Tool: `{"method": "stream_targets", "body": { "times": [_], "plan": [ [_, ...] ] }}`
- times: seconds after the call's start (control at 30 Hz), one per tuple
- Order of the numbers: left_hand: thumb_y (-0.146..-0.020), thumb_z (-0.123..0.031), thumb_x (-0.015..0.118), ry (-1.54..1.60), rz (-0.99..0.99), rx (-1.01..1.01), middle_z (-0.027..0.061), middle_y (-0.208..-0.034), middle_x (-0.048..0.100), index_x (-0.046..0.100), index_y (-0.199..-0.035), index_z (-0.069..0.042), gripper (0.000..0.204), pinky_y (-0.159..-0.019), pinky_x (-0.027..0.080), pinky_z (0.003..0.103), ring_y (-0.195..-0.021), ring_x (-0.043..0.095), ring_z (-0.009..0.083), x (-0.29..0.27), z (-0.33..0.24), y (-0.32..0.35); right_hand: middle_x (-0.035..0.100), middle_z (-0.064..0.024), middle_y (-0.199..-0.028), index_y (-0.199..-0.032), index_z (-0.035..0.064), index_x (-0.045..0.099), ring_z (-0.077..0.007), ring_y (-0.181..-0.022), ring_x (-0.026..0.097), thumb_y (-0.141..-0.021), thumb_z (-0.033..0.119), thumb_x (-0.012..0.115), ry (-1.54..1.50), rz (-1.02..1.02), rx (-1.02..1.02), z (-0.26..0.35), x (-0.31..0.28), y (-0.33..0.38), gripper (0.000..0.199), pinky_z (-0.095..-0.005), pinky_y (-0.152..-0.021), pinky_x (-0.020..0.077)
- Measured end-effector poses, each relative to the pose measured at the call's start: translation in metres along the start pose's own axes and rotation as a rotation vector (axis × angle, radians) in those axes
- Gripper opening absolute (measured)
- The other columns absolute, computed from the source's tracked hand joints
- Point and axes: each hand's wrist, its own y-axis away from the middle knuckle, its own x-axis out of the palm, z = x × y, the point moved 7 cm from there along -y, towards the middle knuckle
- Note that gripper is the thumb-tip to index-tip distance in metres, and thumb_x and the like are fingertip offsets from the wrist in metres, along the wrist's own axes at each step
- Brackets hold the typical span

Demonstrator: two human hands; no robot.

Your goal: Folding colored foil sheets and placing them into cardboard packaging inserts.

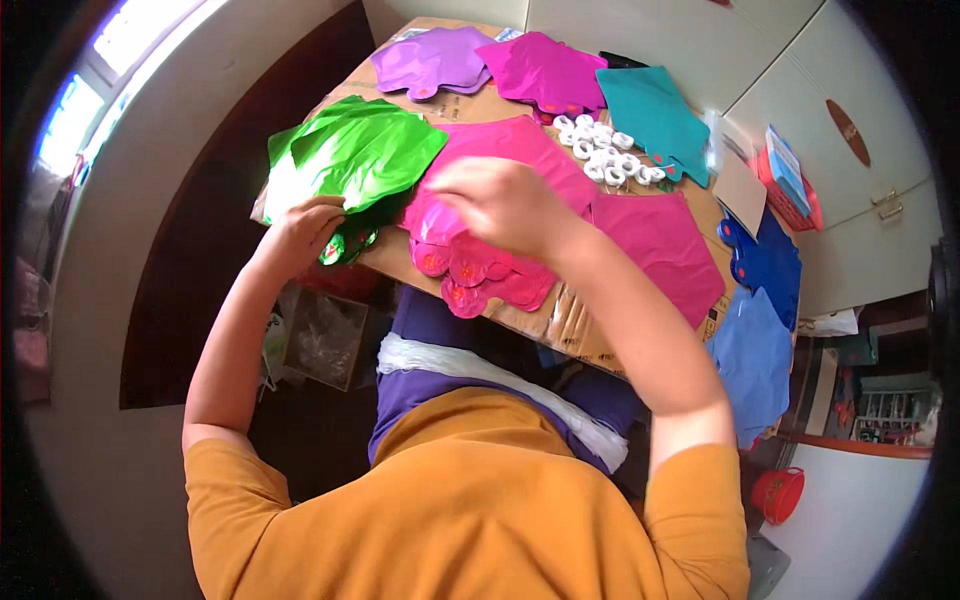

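My left hand (305,238) is closed in a pinch on the near edge of a glossy green sheet (350,155), at the left of the table. Below that hand hangs a crumpled green part with red spots (345,245). My right hand (505,205) hovers over a stack of bright pink sheets (540,155), its fingertips pressed together and a little blurred; whatever they may hold cannot be made out. Rounded pink lobes with red spots (465,275) stick out from the stack's near edge. Another pink sheet (660,250) lies to the right.
Purple (430,60), magenta (550,70) and teal sheets (655,115) lie along the far side, beside several small white rolls (605,150). Blue sheets (765,265) lie at the right edge. White strips (500,385) cross my lap. A red basket (785,190) stands at the right.
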Motion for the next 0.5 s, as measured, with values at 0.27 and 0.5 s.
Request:
{"method": "stream_targets", "body": {
  "times": [0.27, 0.5],
  "plan": [
    [-0.078, -0.016, 0.076, 0.086, -0.024, -0.135, 0.0146, -0.084, 0.067, 0.067, -0.085, 0.002, 0.021, -0.069, 0.051, 0.038, -0.073, 0.064, 0.0303, -0.041, -0.018, -0.065, 0.070, -0.0135, -0.084, -0.089, 0.0129, 0.072, -0.0326, -0.083, 0.068, -0.082, 0.027, 0.063, 0.221, 0.178, 0.112, -0.042, 0.077, -0.085, 0.018, -0.0437, -0.077, 0.0533],
    [-0.085, -0.023, 0.072, 0.393, -0.041, -0.265, 0.0078, -0.078, 0.068, 0.071, -0.091, -0.001, 0.023, -0.066, 0.048, 0.029, -0.070, 0.059, 0.0094, -0.028, 0.016, -0.084, 0.071, -0.0124, -0.085, -0.086, 0.0049, 0.072, -0.0213, -0.085, 0.068, -0.072, 0.026, 0.078, -0.423, 0.151, 0.503, -0.094, 0.033, -0.053, 0.027, -0.0343, -0.077, 0.0520]
  ]
}}
